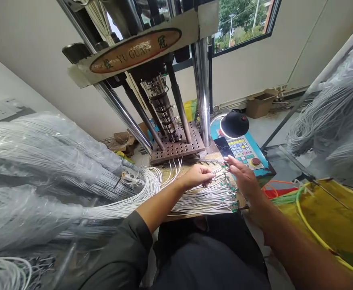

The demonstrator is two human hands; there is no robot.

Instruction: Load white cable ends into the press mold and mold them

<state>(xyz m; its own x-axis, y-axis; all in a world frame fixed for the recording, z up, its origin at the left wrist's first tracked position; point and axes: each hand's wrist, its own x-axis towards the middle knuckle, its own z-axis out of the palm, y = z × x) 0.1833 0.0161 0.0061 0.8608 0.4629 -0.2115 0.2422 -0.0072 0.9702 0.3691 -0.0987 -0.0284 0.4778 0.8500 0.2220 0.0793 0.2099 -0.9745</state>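
My left hand (199,176) is closed in a pinch over the white cables (194,201); what lies between its fingertips is too small to make out. Close by on the right, my right hand (242,174) has its thumb and fingers drawn together near the end of a thin metal strip (211,160). Whatever it pinches is hidden. The cables lie side by side on a wooden board (168,172), and small green circuit boards (234,206) sit on their right ends. Several cables run back under the perforated metal plate (176,151) of the press.
A press with a metal mould column (162,106) stands ahead. To its right are a black lamp (236,123) and a control panel (244,151) with a red button. Plastic-wrapped cable bundles (43,149) crowd the left; a yellow container (336,217) stands at right.
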